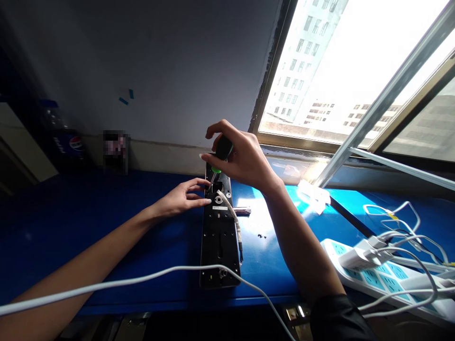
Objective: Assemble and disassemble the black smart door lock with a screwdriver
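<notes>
Currently, blue tabletop carrying flat, long black lock panel, white cable lying across its upper half. Right hand: grip clamped on green-collared screwdriver, tip at panel's upper end. Left hand: grip apart, fingertips resting on panel's edge.

Blue bench open left of plate — cable crosses.
</notes>
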The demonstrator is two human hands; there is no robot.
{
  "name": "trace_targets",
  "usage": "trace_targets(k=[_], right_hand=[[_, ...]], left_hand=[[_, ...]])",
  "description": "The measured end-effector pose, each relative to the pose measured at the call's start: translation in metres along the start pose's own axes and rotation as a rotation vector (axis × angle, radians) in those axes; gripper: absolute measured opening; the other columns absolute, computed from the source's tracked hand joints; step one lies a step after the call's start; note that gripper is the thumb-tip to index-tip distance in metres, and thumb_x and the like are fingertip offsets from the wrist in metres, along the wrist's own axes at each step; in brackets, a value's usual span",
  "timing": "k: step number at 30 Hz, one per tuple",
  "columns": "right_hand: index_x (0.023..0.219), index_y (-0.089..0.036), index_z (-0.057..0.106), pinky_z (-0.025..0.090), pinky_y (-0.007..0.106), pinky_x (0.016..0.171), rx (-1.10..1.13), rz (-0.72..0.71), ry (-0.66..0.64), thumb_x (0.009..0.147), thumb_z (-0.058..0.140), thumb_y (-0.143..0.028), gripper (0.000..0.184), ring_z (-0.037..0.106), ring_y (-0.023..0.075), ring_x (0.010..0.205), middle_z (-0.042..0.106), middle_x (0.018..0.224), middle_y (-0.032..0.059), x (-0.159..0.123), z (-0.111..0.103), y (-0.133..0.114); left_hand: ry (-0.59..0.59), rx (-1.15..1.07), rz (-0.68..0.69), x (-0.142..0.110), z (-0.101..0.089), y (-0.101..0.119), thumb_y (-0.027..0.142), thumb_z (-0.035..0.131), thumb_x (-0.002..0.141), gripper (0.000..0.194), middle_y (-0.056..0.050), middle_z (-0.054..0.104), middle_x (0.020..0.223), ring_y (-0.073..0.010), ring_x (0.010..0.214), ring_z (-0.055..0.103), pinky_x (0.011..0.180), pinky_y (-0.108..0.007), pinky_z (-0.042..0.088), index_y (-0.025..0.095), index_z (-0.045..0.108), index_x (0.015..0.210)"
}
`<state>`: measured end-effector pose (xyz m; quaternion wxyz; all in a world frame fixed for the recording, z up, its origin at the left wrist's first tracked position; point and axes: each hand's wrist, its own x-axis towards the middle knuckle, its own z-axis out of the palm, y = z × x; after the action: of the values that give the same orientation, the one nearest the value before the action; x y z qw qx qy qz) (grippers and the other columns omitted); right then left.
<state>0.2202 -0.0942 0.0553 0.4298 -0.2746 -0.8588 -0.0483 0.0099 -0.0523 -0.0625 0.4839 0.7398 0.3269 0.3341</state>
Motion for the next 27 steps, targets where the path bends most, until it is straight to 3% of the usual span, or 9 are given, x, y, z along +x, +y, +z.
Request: trace_targets(k=[5, 10, 15, 19, 23, 27], right_hand=[[0.126, -0.022, 0.056, 0.048, 0.03, 0.075, 0.035, -0.015, -0.015, 0.081, 0.058, -0.009, 0.047, 0.055, 0.0123, 0.077, 0.066, 0.106, 0.002, -0.0005, -0.0005, 0.0023], [0.123, -0.023, 0.058, 0.046, 0.03, 0.069, 0.017, 0.007, -0.028, 0.092, 0.063, -0.025, 0.031, 0.052, 0.0124, 0.068, 0.065, 0.086, -0.0019, -0.0006, -0.0002, 0.0029], [0.13, -0.024, 0.052, 0.048, 0.03, 0.072, 0.037, 0.0, -0.049, 0.082, 0.057, -0.01, 0.05, 0.055, 0.0134, 0.077, 0.066, 0.107, 0.0029, -0.0009, -0.0002, 0.0007], [0.129, -0.025, 0.053, 0.047, 0.032, 0.069, 0.008, 0.027, -0.053, 0.09, 0.06, -0.021, 0.039, 0.052, 0.0138, 0.071, 0.065, 0.093, -0.0002, -0.001, 0.0006, 0.0], [0.126, -0.023, 0.056, 0.048, 0.031, 0.071, 0.023, 0.012, -0.013, 0.086, 0.056, -0.013, 0.041, 0.05, 0.0121, 0.067, 0.066, 0.094, 0.0001, 0.0001, 0.0022, 0.0028], [0.123, -0.023, 0.056, 0.05, 0.033, 0.071, 0.029, 0.029, 0.044, 0.08, 0.054, -0.01, 0.045, 0.051, 0.0127, 0.068, 0.066, 0.095, 0.0006, 0.0012, 0.0014, 0.0051]], left_hand=[[-0.003, 0.003, -0.006, -0.0002, -0.0003, -0.0011, 0.046, 0.088, 0.076, 0.066, -0.013, 0.07, 0.135, -0.0333, 0.132, 0.064, 0.115, -0.053, 0.049, 0.021, 0.063, 0.131], [0.008, -0.002, 0.002, -0.0001, 0.0, -0.0007, 0.047, 0.09, 0.074, 0.066, -0.012, 0.071, 0.133, -0.0336, 0.13, 0.065, 0.115, -0.055, 0.049, 0.022, 0.065, 0.13], [0.001, 0.006, 0.006, -0.0002, 0.0003, 0.0004, 0.047, 0.089, 0.075, 0.065, -0.013, 0.071, 0.133, -0.0334, 0.132, 0.064, 0.115, -0.054, 0.05, 0.021, 0.064, 0.13], [0.007, 0.014, 0.006, 0.0001, -0.0003, -0.0008, 0.048, 0.089, 0.074, 0.066, -0.012, 0.071, 0.132, -0.0334, 0.128, 0.067, 0.114, -0.055, 0.05, 0.022, 0.065, 0.13], [-0.001, 0.045, 0.022, -0.0015, 0.0011, -0.0023, 0.051, 0.085, 0.078, 0.064, -0.012, 0.068, 0.139, -0.033, 0.124, 0.069, 0.111, -0.055, 0.054, 0.024, 0.064, 0.133], [0.165, 0.308, 0.129, -0.0048, 0.0079, -0.0031, 0.053, 0.082, 0.08, 0.05, -0.011, 0.051, 0.159, -0.0364, 0.135, 0.06, 0.113, -0.056, 0.051, 0.026, 0.075, 0.122]])
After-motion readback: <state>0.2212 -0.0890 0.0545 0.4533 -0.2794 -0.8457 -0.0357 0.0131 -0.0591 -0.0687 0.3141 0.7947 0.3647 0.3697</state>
